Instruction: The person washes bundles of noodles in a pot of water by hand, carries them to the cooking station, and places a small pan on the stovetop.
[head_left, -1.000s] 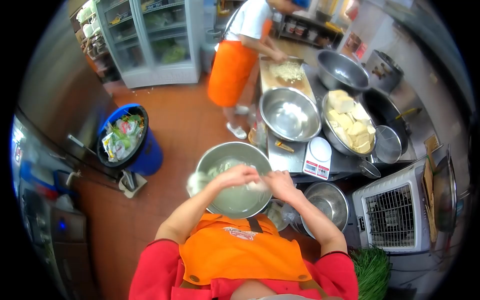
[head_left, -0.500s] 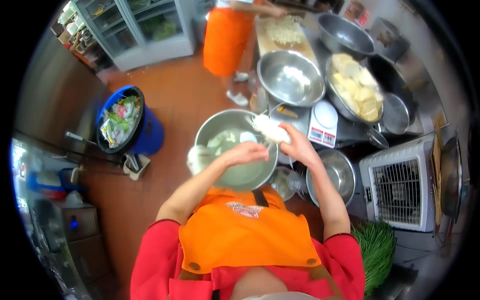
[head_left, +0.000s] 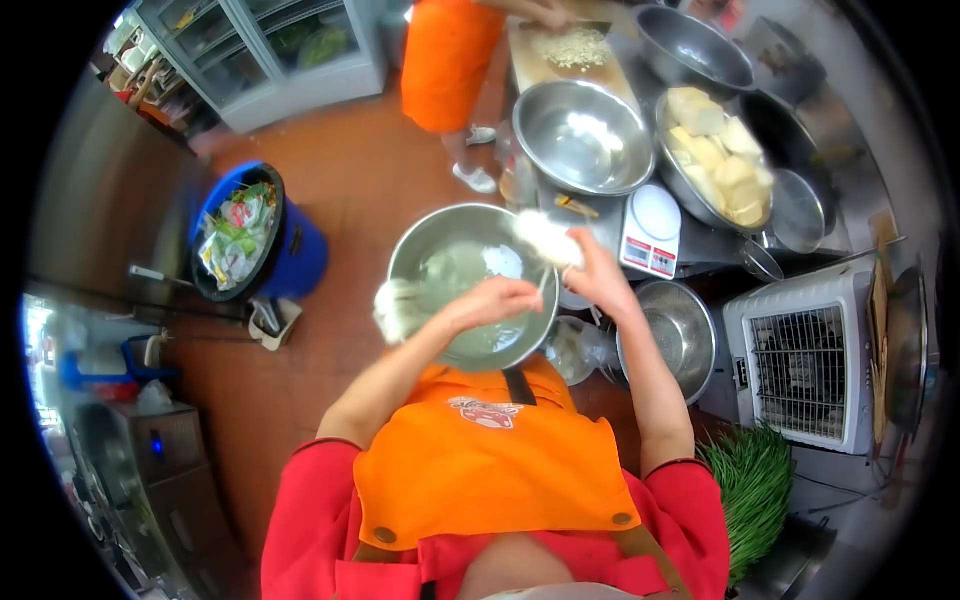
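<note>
White bundle [head_left: 543, 238] clamped in grip of right hand [head_left: 602, 280]; left hand [head_left: 492, 303], fingertips together (strand between too blurred). Both best held inside rim of basin [head_left: 415, 245], 2 wrists steady.

Right hand [head_left: 598, 278]: you grip a white bundle [head_left: 548, 240]
Left hand [head_left: 500, 300]: over your basin [head_left: 440, 258]
Scale [head_left: 651, 232]: on the surface [head_left: 603, 230], ahead right

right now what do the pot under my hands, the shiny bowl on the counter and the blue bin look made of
Pot: metal, perhaps steel; smooth grey wall, thin rim.
Shiny bowl: polished metal, likely stainless steel, given its bright white reflections.
Blue bin: probably plastic; even colour, soft sheen.
</note>
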